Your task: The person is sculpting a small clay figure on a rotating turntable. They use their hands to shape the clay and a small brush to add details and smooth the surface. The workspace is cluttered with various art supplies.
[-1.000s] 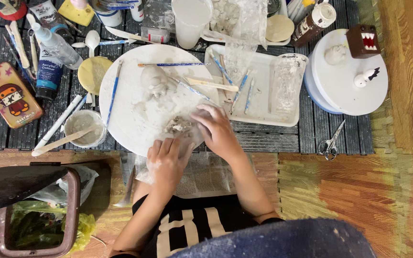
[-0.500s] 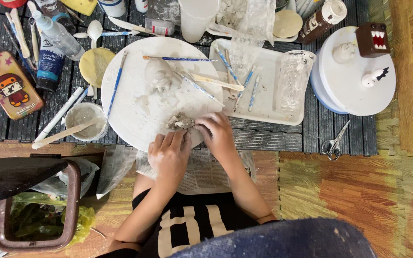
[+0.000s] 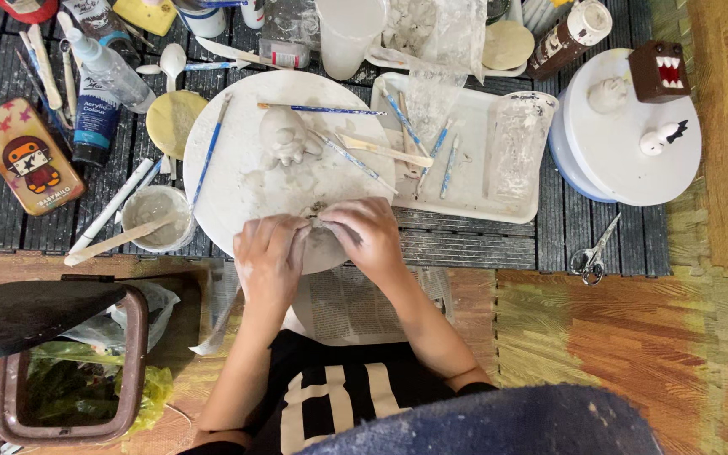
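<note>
So from my head view, my left hand [image 3: 270, 253] and right hand [image 3: 364, 238] are bunched together at the near edge of the round white board [image 3: 238, 181], fingers curled in and pinching a small lump of grey clay [image 3: 313, 211] between them. Most of the lump is hidden under my fingers, so I can't tell its shape. Further up the board sits a little clay figure [image 3: 284, 135], well apart from my hands, with a blue-handled brush [image 3: 211, 152] lying along the board's left side. Just left of the board there's a small cup of cloudy water [image 3: 155, 217] with a wooden stick [image 3: 115, 242] across it. A white tray [image 3: 465, 181] with more tools sits to the right, and scissors [image 3: 591, 253] beyond that.
</note>
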